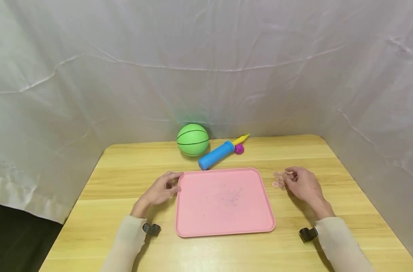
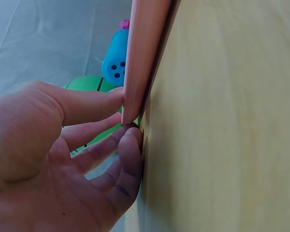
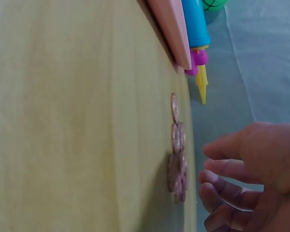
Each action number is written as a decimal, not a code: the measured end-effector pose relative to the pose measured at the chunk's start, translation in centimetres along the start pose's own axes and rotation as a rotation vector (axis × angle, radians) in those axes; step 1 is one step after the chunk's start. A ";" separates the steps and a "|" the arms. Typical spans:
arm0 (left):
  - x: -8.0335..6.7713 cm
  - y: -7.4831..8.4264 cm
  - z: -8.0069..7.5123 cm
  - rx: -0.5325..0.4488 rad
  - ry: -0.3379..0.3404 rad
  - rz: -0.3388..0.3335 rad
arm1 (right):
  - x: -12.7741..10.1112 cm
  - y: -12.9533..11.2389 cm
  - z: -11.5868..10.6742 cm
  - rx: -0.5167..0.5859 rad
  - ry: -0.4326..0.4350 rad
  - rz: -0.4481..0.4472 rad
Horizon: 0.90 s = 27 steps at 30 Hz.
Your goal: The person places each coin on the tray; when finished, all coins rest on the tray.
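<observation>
The left grip [image 1: 160,189], partly open, touched the tray's [image 1: 223,204] far-left corner. The right grip [image 1: 303,184], loosely curved, visibly empty, hovered above coins [image 1: 276,184] right of the tray. Coin pickup appeared underway; pinching one seemed required next.

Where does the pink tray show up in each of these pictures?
Head: pink tray, whole, lower middle.
Left wrist: pink tray, edge-on, top middle.
Right wrist: pink tray, partly shown, top, just right of centre.
Shared landmark: blue pump, near the pink tray in all three.
</observation>
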<state>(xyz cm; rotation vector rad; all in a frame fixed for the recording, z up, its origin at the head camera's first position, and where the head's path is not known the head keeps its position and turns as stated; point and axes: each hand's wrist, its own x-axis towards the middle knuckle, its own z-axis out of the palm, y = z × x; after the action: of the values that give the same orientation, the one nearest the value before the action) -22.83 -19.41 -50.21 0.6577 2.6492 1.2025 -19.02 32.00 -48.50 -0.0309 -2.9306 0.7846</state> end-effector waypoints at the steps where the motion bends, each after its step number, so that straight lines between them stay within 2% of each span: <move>1: 0.0 0.0 0.0 0.001 0.003 -0.006 | 0.1 0.0 -0.1 0.000 0.000 -0.002; 14: 0.0 -0.2 0.0 -0.019 0.005 -0.007 | 1.4 0.9 -1.1 -0.127 -0.058 0.031; 19: -0.1 -0.3 0.0 -0.020 0.006 -0.008 | 1.9 1.4 -1.0 -0.125 -0.054 0.027; 27: 0.0 -0.4 -0.1 -0.034 0.006 -0.011 | 2.7 2.1 -0.6 -0.116 -0.092 0.036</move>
<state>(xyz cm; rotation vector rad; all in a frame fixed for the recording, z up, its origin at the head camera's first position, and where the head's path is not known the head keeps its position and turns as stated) -22.96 -19.70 -50.45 0.6342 2.6274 1.2451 -21.69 34.26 -48.80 -0.0592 -3.0682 0.6358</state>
